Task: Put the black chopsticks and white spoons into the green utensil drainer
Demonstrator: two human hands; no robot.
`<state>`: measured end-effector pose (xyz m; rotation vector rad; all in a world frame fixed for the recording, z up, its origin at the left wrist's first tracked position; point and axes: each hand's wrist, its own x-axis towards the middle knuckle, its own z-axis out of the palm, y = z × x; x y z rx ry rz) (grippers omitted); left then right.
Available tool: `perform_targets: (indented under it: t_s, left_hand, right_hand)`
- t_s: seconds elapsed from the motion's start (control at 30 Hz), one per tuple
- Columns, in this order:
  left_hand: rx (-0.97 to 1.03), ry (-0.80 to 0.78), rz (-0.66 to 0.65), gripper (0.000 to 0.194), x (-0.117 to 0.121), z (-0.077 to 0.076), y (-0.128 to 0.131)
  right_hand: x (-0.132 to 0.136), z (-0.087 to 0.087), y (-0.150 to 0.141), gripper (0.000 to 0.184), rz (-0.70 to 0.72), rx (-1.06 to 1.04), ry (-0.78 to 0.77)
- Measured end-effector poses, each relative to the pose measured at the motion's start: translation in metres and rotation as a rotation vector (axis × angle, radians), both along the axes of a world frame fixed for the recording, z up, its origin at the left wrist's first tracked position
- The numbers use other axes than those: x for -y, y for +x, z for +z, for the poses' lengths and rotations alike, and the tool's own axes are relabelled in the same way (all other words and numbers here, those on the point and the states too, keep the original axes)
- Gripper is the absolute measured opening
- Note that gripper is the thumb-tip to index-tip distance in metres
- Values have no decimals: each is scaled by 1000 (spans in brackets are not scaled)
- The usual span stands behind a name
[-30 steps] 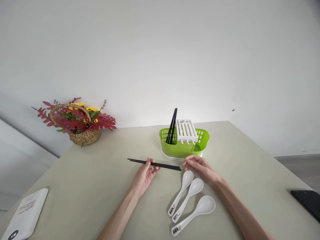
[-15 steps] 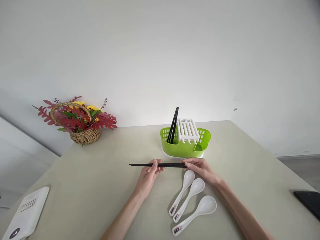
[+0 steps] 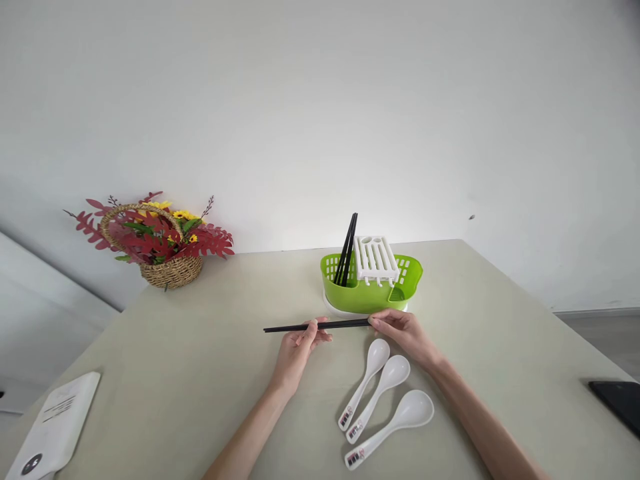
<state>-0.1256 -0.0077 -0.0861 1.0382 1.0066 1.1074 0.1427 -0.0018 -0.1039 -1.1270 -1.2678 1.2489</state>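
Black chopsticks (image 3: 345,324) lie level between my two hands, above the table in front of the green utensil holder (image 3: 345,300). My left hand (image 3: 296,350) pinches them near the middle with the thumb on top. At their right end, the fingertips of my right hand (image 3: 404,332) are closed on them. The holder has a white slotted rack (image 3: 376,260) across its top, and more black chopsticks (image 3: 347,250) lean upright in its left compartment. Three white spoons, among them a large one (image 3: 415,408), rest on the table between my forearms, handles toward me.
A wicker basket (image 3: 173,272) of red and yellow artificial flowers stands at the back left by the wall. At the near left lies a white device (image 3: 63,420) with printed text. A black phone (image 3: 617,403) lies at the right table edge.
The chopsticks have shifted slightly right, their right end tilting up a little. My right hand has risen slightly with them, while my left hand stays nearly in place.
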Motion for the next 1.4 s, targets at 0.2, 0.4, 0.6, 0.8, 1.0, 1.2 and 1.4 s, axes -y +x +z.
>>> perform_targets:
  t_s: [0.2, 0.4, 0.6, 0.8, 1.0, 1.2, 1.4]
  left_hand:
    - [9, -2, 23, 52, 1, 4, 1]
    - [7, -11, 37, 54, 2, 6, 2]
    - [14, -7, 40, 53, 2, 9, 3]
    - [27, -8, 39, 51, 3, 8, 3]
    - [44, -4, 38, 48, 3, 8, 3]
    - [37, 5, 35, 50, 4, 11, 5]
    - [30, 18, 50, 48, 5, 12, 6]
  right_hand:
    - [-1, -2, 0, 45, -5, -4, 9]
    - [0, -1, 2, 44, 3, -15, -8]
    - [0, 0, 2, 45, 8, -14, -7]
    - [-1, -3, 4, 42, 14, -18, 0]
    - [-1, -4, 5, 43, 14, -9, 0]
    - [0, -3, 5, 42, 22, -6, 5]
    - [1, 0, 5, 43, 17, -20, -5]
